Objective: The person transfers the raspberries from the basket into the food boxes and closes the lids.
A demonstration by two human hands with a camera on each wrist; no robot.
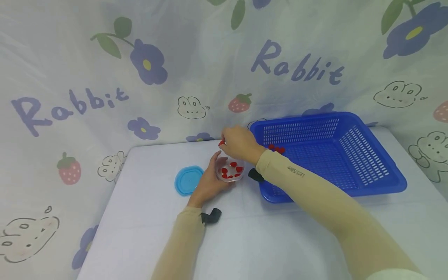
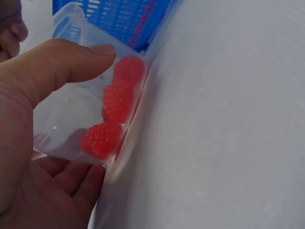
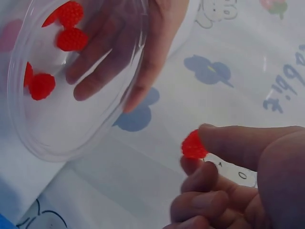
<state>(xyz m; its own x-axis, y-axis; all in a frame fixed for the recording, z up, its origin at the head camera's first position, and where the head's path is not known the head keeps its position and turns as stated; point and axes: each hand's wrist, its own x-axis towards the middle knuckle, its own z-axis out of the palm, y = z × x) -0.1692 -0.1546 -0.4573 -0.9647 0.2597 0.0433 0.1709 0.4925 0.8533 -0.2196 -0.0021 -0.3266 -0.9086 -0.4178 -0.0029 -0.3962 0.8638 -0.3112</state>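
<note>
A clear plastic cup (image 1: 230, 179) stands on the table with several red raspberries (image 2: 117, 101) at its bottom. My left hand (image 1: 211, 181) grips the cup from the left side, thumb and fingers curved round its wall. Above the cup's far side, my right hand (image 1: 241, 144) pinches one raspberry (image 3: 194, 145) between thumb and fingertips. In the right wrist view that raspberry is apart from the cup's rim. A blue round lid (image 1: 188, 180) lies flat on the table, left of the left hand.
A large blue plastic basket (image 1: 371, 190) stands on the right, under the right forearm. A few raspberries (image 1: 276, 149) lie in its far left corner. Behind the white table (image 1: 140, 233) hangs a patterned cloth (image 1: 210, 58).
</note>
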